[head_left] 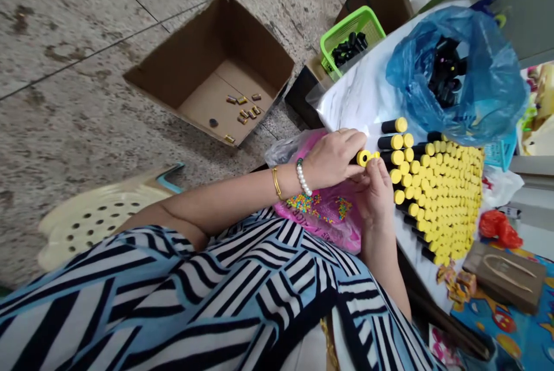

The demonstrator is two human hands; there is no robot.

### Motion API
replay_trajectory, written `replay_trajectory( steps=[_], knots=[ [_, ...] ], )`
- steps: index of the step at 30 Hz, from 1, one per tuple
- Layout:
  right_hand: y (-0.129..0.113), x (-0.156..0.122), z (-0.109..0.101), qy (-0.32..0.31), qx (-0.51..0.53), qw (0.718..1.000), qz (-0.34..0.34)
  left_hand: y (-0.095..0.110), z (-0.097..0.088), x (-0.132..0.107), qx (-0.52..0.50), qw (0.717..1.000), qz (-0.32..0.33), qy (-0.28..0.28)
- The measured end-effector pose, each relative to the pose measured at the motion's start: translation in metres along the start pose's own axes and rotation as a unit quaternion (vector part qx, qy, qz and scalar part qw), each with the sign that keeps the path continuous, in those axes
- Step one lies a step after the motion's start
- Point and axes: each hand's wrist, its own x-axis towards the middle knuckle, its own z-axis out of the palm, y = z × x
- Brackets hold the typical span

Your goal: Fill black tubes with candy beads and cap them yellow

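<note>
My left hand (340,154), with a pearl bracelet and a gold bangle at its wrist, is closed around a small black tube whose yellow top (363,158) has a dark round hole. My right hand (377,186) meets it, thumb and fingertips pinching a small yellow tab (375,155) beside that top. Most of the tube is hidden by my fingers. Just right of my hands, many black tubes with yellow caps (445,192) lie in packed rows on the white table (359,94). Under my wrists, a pink plastic bag (333,232) holds tiny coloured beads (305,202).
A blue plastic bag (489,71) with black pieces stands beyond the rows, near a green basket (372,16) of black parts. On the floor, an open cardboard box (182,65) contains several small cylinders. A cream plastic stool (90,221) is at left, a brown paper bag (506,276) at right.
</note>
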Motion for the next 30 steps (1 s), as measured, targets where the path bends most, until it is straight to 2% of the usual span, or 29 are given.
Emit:
replay_trajectory(
  steps=[4,8,10,13,15,16,19,21,25,27,30],
  knots=[
    [0.002,-0.004,0.005,0.018,-0.025,0.999,-0.021,-0.002,-0.004,-0.005,-0.103,0.994,-0.024,0.000],
    [0.003,-0.008,0.009,0.038,-0.078,0.994,-0.070,0.000,-0.010,-0.011,-0.243,0.967,-0.070,0.007],
    [0.003,-0.008,0.009,0.029,-0.077,0.995,-0.052,0.001,-0.009,-0.014,-0.333,0.936,-0.112,0.009],
    [0.006,-0.005,0.008,0.000,-0.062,0.998,-0.021,0.001,0.001,-0.017,-0.467,0.864,-0.187,0.005],
    [0.009,-0.004,0.009,-0.004,-0.053,0.998,-0.032,0.002,0.009,-0.017,-0.522,0.826,-0.215,0.008],
    [0.010,-0.004,0.009,0.001,-0.045,0.998,-0.044,0.002,0.011,-0.016,-0.534,0.817,-0.216,0.013],
    [0.011,-0.003,0.010,0.009,-0.035,0.998,-0.055,0.001,0.010,-0.015,-0.530,0.823,-0.202,0.026],
    [0.008,-0.003,0.010,0.012,-0.039,0.998,-0.044,-0.001,0.004,-0.013,-0.515,0.835,-0.193,0.005],
    [0.000,-0.001,0.014,0.052,-0.040,0.996,-0.063,-0.006,-0.008,-0.013,-0.422,0.890,-0.163,-0.050],
    [-0.003,-0.001,0.017,0.061,-0.033,0.995,-0.071,-0.008,-0.010,-0.015,-0.378,0.913,-0.146,-0.044],
    [-0.004,-0.001,0.019,0.065,-0.030,0.995,-0.070,-0.008,-0.005,-0.018,-0.381,0.915,-0.133,-0.010]
  ],
)
